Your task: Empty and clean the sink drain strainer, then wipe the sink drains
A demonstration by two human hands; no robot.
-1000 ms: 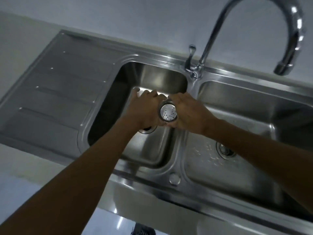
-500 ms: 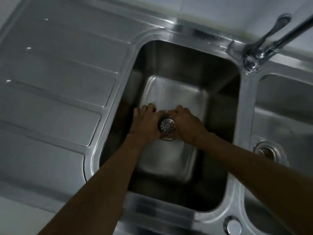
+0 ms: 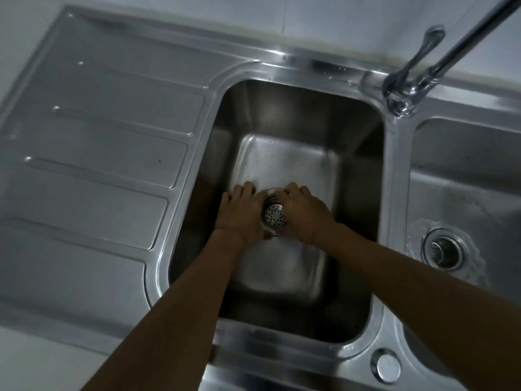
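step: seating strainer basket (image 3: 275, 216) over left-basin drain, frame centre | left hand (image 3: 239, 218) and right hand (image 3: 303, 217): fingers curled round its sides, gripping | advice: hold level, centre on drain ring, press evenly | sink (image 3: 377, 314)

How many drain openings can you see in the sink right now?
2. One in the left basin, mostly hidden beneath the strainer and hands; one open in the right basin. None elsewhere in view.

faucet (image 3: 439, 66) behind basins | ribbed drainboard (image 3: 98, 165) left | round cap (image 3: 385, 366) front rim
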